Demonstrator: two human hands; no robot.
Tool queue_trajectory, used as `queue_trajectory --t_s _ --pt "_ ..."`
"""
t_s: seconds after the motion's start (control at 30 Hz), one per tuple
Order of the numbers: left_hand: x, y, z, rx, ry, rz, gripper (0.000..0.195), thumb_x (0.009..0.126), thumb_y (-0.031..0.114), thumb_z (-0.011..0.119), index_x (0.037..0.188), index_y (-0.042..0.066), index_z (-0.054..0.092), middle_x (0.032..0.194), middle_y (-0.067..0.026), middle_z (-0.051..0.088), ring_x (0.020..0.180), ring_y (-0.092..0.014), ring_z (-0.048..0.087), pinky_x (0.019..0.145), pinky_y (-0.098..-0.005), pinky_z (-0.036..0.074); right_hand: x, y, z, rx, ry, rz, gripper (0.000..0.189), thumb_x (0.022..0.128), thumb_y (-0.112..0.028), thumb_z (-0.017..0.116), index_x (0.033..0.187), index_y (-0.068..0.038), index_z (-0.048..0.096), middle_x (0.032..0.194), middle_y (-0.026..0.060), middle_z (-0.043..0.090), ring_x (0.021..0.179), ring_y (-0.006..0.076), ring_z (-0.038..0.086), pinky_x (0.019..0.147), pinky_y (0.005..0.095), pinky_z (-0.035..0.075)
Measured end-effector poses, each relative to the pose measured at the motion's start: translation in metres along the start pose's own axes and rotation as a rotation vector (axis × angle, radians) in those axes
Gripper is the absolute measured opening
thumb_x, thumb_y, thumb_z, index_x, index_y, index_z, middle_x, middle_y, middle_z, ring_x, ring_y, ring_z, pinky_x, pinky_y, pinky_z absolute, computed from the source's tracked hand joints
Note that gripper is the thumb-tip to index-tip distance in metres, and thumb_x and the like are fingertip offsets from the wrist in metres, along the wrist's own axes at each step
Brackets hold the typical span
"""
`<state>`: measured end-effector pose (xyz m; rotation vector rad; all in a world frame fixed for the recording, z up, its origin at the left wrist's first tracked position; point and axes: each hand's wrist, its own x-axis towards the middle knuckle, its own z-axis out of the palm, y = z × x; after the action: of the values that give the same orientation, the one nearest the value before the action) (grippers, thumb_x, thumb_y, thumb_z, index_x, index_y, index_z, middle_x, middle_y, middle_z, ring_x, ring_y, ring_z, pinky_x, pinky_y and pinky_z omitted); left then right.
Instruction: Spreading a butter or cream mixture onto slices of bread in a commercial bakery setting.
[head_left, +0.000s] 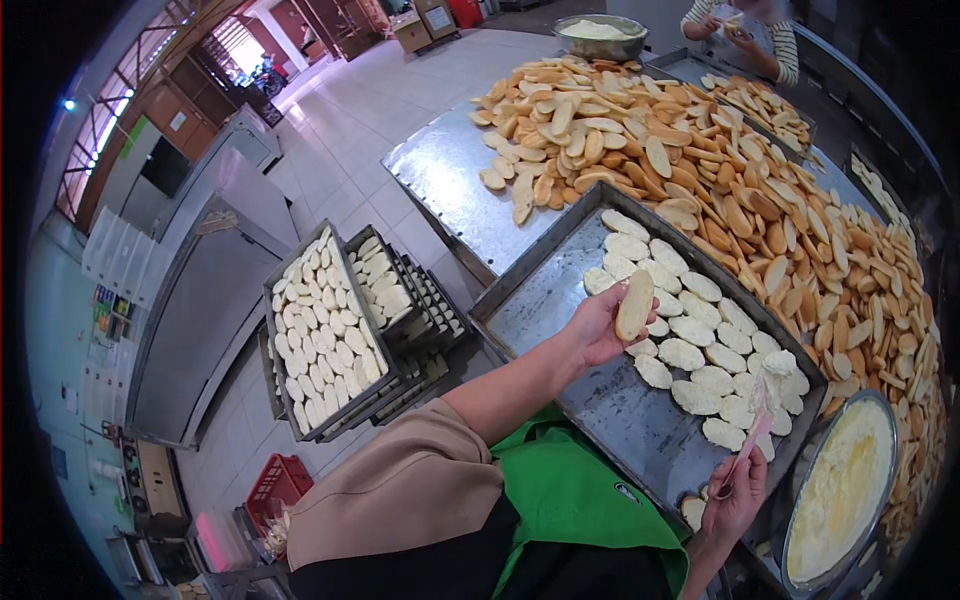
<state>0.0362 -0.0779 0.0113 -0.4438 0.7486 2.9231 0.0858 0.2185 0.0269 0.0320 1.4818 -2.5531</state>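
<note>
An uncoated bread slice (635, 306) is gripped in my left hand (606, 319), above the metal baking tray (536, 259). My right hand (736, 487) holds a pink spatula (759, 426) by its handle, over the tray's near right part. Its tip carries a lump of pale cream (778, 363). Oval bread slices coated with cream (681, 353) lie in close rows on the tray. An oval metal bowl of cream (844, 487), with a yellow streak, stands to the right of my right hand. Beyond the tray spreads a large heap of bread slices (697, 169).
Stacked trays of coated slices (322, 330) stand at the left, near a red plastic crate (279, 487). A metal bowl of pale cream (600, 34) sits beyond the heap. Another person (739, 37) handles something at the far right. The metal table's corner (420, 161) juts leftward.
</note>
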Motion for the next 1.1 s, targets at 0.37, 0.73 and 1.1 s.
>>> queue_trajectory --t_s 0.37,0.73,1.1 --pt "0.007 -0.001 -0.01 -0.104 -0.04 -0.038 0.038 0.092 0.031 0.028 0.114 0.002 0.038 0.094 -0.0121 0.051 0.075 -0.018 0.055 0.056 -0.0249 0.051 0.0 0.002 0.001 -0.121 0.07 0.006 0.018 0.086 -0.01 0.047 0.102 -0.001 0.048 0.07 0.0097 0.055 0.048 0.0091 0.046 0.041 0.018 0.036" --pt "0.0 -0.006 0.009 0.051 0.044 -0.007 0.039 0.09 0.029 0.037 0.117 0.002 0.035 0.101 -0.0126 0.05 0.084 -0.019 0.054 0.065 -0.0285 0.052 -0.001 0.001 -0.003 -0.073 0.036 0.003 0.018 0.085 -0.008 0.049 0.101 0.0 0.048 0.069 0.0071 0.052 0.048 0.007 0.04 0.042 0.0167 0.031" --pt "-0.008 -0.045 0.047 0.461 -0.329 0.06 0.049 0.068 0.001 0.06 0.111 0.009 0.038 0.096 -0.003 0.047 0.086 -0.012 0.051 0.073 -0.0259 0.045 0.018 0.018 0.012 -0.044 0.062 -0.012 0.026 0.083 -0.007 0.052 0.107 0.004 0.047 0.074 0.0069 0.053 0.049 0.004 0.035 0.044 0.0162 0.027"
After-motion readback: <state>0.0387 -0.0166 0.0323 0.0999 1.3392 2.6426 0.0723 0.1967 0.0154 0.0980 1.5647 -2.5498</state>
